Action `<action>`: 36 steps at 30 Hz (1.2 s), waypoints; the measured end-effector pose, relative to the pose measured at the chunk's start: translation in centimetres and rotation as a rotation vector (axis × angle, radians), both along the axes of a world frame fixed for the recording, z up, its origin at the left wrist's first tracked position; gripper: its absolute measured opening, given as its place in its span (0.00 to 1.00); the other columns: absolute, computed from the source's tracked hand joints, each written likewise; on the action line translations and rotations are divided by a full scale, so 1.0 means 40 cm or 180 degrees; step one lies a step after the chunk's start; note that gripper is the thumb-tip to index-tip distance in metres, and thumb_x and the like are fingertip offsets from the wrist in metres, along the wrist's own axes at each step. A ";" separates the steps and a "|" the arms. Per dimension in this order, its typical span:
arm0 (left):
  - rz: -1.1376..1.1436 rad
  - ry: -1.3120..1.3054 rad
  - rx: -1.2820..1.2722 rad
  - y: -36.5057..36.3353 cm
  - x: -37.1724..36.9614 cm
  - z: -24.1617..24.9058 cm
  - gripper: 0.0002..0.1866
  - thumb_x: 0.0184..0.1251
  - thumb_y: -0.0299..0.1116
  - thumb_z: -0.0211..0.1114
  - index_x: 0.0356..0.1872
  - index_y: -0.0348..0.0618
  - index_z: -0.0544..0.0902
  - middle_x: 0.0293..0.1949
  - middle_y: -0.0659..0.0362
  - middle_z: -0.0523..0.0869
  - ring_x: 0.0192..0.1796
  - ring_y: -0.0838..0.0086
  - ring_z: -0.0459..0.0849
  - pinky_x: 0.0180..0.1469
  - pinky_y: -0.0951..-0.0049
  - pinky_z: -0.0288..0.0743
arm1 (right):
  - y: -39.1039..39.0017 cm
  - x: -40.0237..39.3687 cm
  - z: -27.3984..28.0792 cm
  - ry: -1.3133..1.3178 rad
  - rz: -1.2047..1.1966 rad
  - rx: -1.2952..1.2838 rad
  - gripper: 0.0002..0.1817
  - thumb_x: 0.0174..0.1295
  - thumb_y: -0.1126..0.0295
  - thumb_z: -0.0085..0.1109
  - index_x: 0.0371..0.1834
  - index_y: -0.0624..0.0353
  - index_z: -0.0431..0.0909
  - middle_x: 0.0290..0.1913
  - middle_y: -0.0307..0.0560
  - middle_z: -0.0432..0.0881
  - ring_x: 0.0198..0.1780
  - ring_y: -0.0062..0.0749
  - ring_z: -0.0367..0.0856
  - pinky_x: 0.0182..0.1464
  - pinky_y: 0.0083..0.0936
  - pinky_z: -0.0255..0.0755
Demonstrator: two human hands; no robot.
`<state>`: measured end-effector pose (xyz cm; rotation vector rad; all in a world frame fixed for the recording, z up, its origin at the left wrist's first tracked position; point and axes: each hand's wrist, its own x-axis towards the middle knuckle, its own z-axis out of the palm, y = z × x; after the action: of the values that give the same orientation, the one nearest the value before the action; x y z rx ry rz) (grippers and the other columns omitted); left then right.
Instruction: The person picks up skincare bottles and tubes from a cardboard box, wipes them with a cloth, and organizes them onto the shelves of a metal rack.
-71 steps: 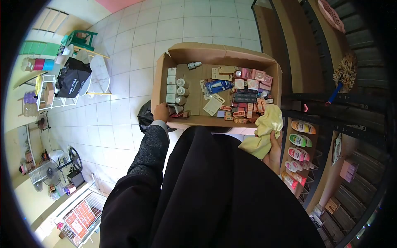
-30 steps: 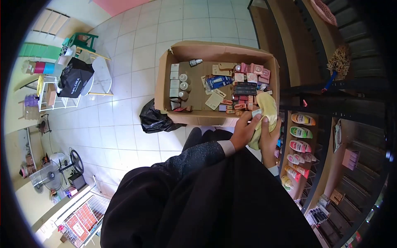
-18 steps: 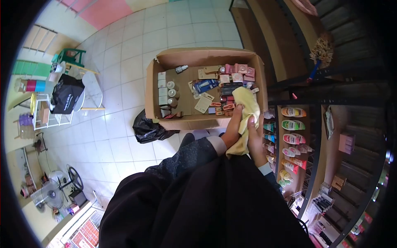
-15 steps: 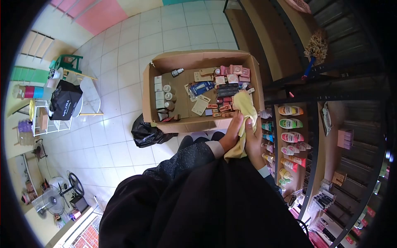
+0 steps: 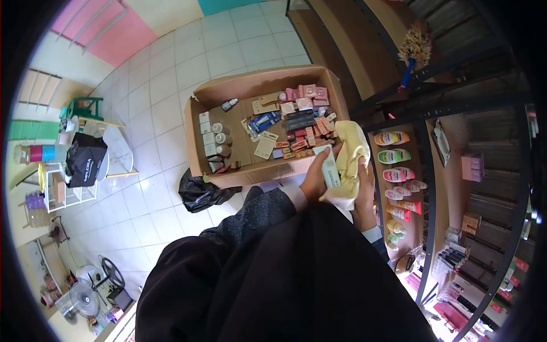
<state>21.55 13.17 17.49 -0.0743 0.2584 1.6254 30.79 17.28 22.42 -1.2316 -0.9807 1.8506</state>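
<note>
White tiled floor (image 5: 162, 162) spreads under everything. Along the right stands tall black-framed shelving with brown boards (image 5: 342, 54), close to the right hand (image 5: 365, 196); it leaves little elbow room on that side. A row of colourful plastic bottles (image 5: 394, 155) lines one shelf, and a bristly tan duster with a blue handle (image 5: 414, 48) is higher up.

The open brown cardboard carton (image 5: 273, 174) sits in front of the person, its near wall just beyond the hands. A crumpled black plastic bag (image 5: 199, 192) lies beside its left corner. The soft yellow cloth (image 5: 348, 157) is bunched in the grip of the right hand. The left hand (image 5: 312, 179) grips a slim pale green box (image 5: 330, 168) right beside the cloth. The step in hand looks like handling this slim box with the cloth; shifting it calls for a light, steady hold on its sides, clear of the bunched folds and the carton wall.

Inside the carton, white bottles (image 5: 220, 138) stand near small white cartons (image 5: 207, 137) at the left; pink compact packs (image 5: 309, 91), a blue-and-white packet (image 5: 264, 122) and small orange boxes (image 5: 299, 145) crowd farther right.
</note>
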 end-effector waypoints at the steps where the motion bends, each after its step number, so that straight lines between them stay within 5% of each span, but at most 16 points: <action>1: -0.0039 -0.0032 -0.0212 -0.003 -0.014 0.051 0.28 0.67 0.49 0.38 0.60 0.39 0.64 0.55 0.52 0.73 0.56 0.64 0.73 0.60 0.65 0.64 | 0.002 0.011 -0.004 0.0065 0.0083 0.0193 0.19 0.63 0.63 0.50 0.51 0.63 0.64 0.45 0.48 0.74 0.42 0.26 0.74 0.44 0.20 0.70; 2: -0.0096 -0.0038 -0.0186 -0.002 -0.015 0.046 0.28 0.67 0.49 0.38 0.60 0.39 0.64 0.55 0.52 0.73 0.56 0.64 0.73 0.60 0.65 0.64 | 0.003 0.025 -0.013 0.0127 0.0162 0.0392 0.19 0.63 0.64 0.51 0.52 0.63 0.63 0.45 0.48 0.73 0.43 0.26 0.74 0.45 0.20 0.70; 3: -0.0326 -0.0053 -0.0103 0.000 -0.019 0.051 0.28 0.67 0.49 0.39 0.60 0.39 0.64 0.55 0.52 0.73 0.56 0.63 0.73 0.60 0.64 0.64 | -0.002 0.034 -0.014 -0.0730 0.0597 0.1367 0.20 0.61 0.67 0.54 0.52 0.63 0.62 0.44 0.48 0.73 0.44 0.27 0.74 0.46 0.21 0.69; 6: -0.0537 0.0133 -0.0262 -0.008 -0.008 0.065 0.28 0.67 0.48 0.40 0.59 0.38 0.64 0.54 0.52 0.73 0.56 0.63 0.73 0.61 0.64 0.63 | -0.001 0.029 0.014 -0.1022 0.0936 0.1522 0.21 0.57 0.69 0.58 0.51 0.64 0.63 0.44 0.48 0.73 0.45 0.27 0.72 0.47 0.22 0.68; 9: -0.0614 -0.0004 -0.0140 0.017 -0.017 0.034 0.27 0.65 0.48 0.43 0.59 0.41 0.65 0.56 0.53 0.72 0.55 0.63 0.73 0.59 0.64 0.64 | 0.021 0.046 0.006 -0.1380 0.0525 0.1450 0.23 0.57 0.69 0.59 0.52 0.64 0.61 0.43 0.49 0.74 0.45 0.28 0.72 0.48 0.22 0.68; 12: -0.0633 0.0848 0.0188 0.020 -0.044 0.086 0.33 0.61 0.52 0.44 0.66 0.51 0.56 0.66 0.66 0.60 0.63 0.73 0.63 0.62 0.62 0.58 | 0.030 0.077 -0.016 -0.0941 -0.0259 0.1409 0.26 0.56 0.69 0.60 0.54 0.65 0.59 0.44 0.51 0.73 0.44 0.29 0.73 0.48 0.23 0.68; 14: -0.0617 0.0737 0.0203 0.024 -0.065 0.077 0.33 0.59 0.52 0.45 0.67 0.55 0.56 0.63 0.72 0.63 0.62 0.77 0.63 0.59 0.63 0.60 | 0.038 0.100 -0.013 -0.0956 -0.0664 0.1847 0.28 0.55 0.69 0.61 0.55 0.64 0.57 0.46 0.55 0.72 0.46 0.32 0.73 0.49 0.25 0.68; 17: -0.0703 0.0800 0.0252 0.028 -0.052 0.098 0.33 0.58 0.52 0.46 0.65 0.52 0.61 0.58 0.68 0.68 0.59 0.77 0.66 0.57 0.66 0.62 | 0.041 0.124 0.022 -0.2311 -0.0615 0.2556 0.29 0.53 0.70 0.62 0.56 0.61 0.58 0.47 0.59 0.72 0.49 0.45 0.74 0.49 0.32 0.69; 20: -0.0376 0.0761 0.0013 0.051 -0.019 0.114 0.33 0.57 0.52 0.47 0.62 0.43 0.64 0.53 0.60 0.74 0.56 0.71 0.70 0.56 0.66 0.65 | 0.033 0.130 0.039 -0.2478 -0.0320 0.2835 0.27 0.47 0.70 0.65 0.52 0.61 0.66 0.47 0.59 0.74 0.50 0.53 0.72 0.51 0.38 0.68; 22: 0.0070 0.0987 -0.0125 0.065 -0.050 0.108 0.34 0.54 0.52 0.49 0.60 0.41 0.66 0.50 0.54 0.77 0.54 0.66 0.73 0.57 0.60 0.66 | 0.045 0.153 0.066 -0.2409 -0.0654 0.2600 0.27 0.47 0.71 0.63 0.52 0.60 0.65 0.47 0.59 0.74 0.50 0.54 0.72 0.51 0.38 0.67; 24: 0.0191 0.1293 0.0206 0.087 -0.087 0.132 0.35 0.54 0.55 0.48 0.60 0.42 0.66 0.59 0.59 0.70 0.59 0.67 0.67 0.57 0.57 0.65 | 0.061 0.205 0.086 -0.2537 -0.0972 0.2857 0.28 0.50 0.69 0.64 0.54 0.60 0.63 0.46 0.57 0.74 0.50 0.48 0.74 0.50 0.33 0.68; 28: -0.0799 0.0670 0.0757 0.109 -0.042 0.137 0.32 0.56 0.52 0.47 0.62 0.52 0.65 0.62 0.69 0.65 0.60 0.70 0.66 0.56 0.50 0.63 | 0.055 0.262 0.137 -0.2461 -0.1036 0.2594 0.30 0.50 0.65 0.63 0.56 0.59 0.63 0.49 0.58 0.72 0.52 0.48 0.72 0.53 0.34 0.66; 32: -0.1446 0.0633 0.0332 0.111 0.112 0.127 0.31 0.57 0.46 0.46 0.61 0.42 0.65 0.59 0.59 0.68 0.56 0.66 0.70 0.58 0.61 0.64 | 0.012 0.239 0.148 -0.3287 0.0460 0.2849 0.30 0.57 0.50 0.52 0.58 0.55 0.62 0.51 0.58 0.69 0.57 0.53 0.64 0.58 0.40 0.60; 33: -0.1805 -0.0423 0.0605 0.118 0.125 0.106 0.30 0.58 0.45 0.45 0.60 0.39 0.65 0.58 0.54 0.68 0.57 0.62 0.69 0.59 0.65 0.64 | -0.006 0.239 0.146 -0.3667 0.0162 0.2924 0.30 0.58 0.46 0.48 0.58 0.54 0.63 0.53 0.59 0.66 0.58 0.54 0.61 0.58 0.44 0.58; 34: -0.1893 -0.0416 0.0641 0.118 0.146 0.122 0.30 0.58 0.45 0.45 0.60 0.39 0.65 0.58 0.54 0.68 0.57 0.62 0.69 0.59 0.65 0.64 | -0.008 0.259 0.162 -0.3707 0.0066 0.2913 0.30 0.58 0.46 0.48 0.58 0.54 0.63 0.53 0.59 0.66 0.58 0.54 0.61 0.58 0.44 0.58; 36: -0.1369 0.0671 0.0465 0.110 0.184 0.156 0.30 0.59 0.46 0.43 0.60 0.39 0.65 0.58 0.53 0.68 0.59 0.60 0.68 0.60 0.62 0.63 | -0.016 0.296 0.196 -0.3969 -0.0958 0.3585 0.30 0.58 0.46 0.47 0.58 0.54 0.63 0.55 0.59 0.62 0.58 0.55 0.58 0.58 0.48 0.57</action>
<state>28.92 17.59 23.72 0.2508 0.2936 1.2181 42.61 16.65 30.27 -1.5068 -1.8953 -0.0688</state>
